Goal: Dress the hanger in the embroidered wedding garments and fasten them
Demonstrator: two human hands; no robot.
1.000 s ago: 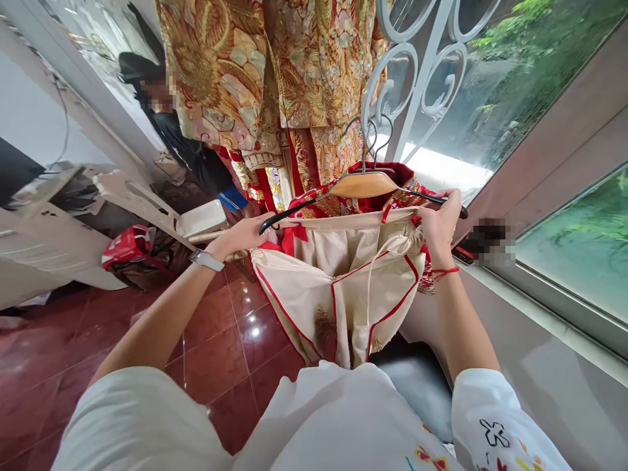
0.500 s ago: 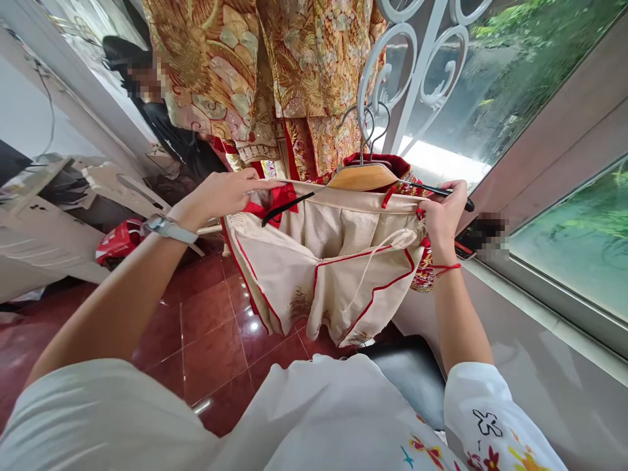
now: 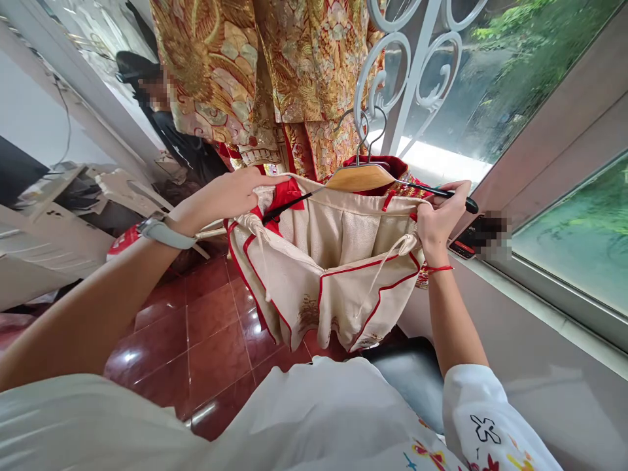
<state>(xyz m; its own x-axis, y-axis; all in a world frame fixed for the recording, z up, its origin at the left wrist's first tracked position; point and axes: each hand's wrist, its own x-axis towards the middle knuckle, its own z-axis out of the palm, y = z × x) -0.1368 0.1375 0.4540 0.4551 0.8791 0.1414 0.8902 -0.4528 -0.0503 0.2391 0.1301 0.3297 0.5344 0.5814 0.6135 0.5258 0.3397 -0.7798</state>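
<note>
A cream skirt-like garment [image 3: 294,281] with red piping hangs between my hands, its waistband held wide. My left hand [image 3: 244,193] is closed on the waistband's left end, beside a red fabric patch [image 3: 288,196]. At the other end my right hand [image 3: 441,219] grips the waistband together with the black arm of a hanger [image 3: 360,176]. The hanger has a wooden middle and metal hooks. Its left black arm reaches inside the waistband near the red patch. Cream cord ties [image 3: 392,256] dangle at both sides. My fingertips are partly hidden by the cloth.
Gold embroidered garments [image 3: 314,65] hang behind, next to a white scrollwork frame [image 3: 422,72]. A phone [image 3: 466,239] stands on the window ledge at right. A person in a black cap [image 3: 132,65] is at the back left. A dark seat [image 3: 407,373] is below right.
The left end of the waistband has turned, bringing its cord tie into view. The hanger's left arm now lies further inside the waistband. Both hands keep their hold.
</note>
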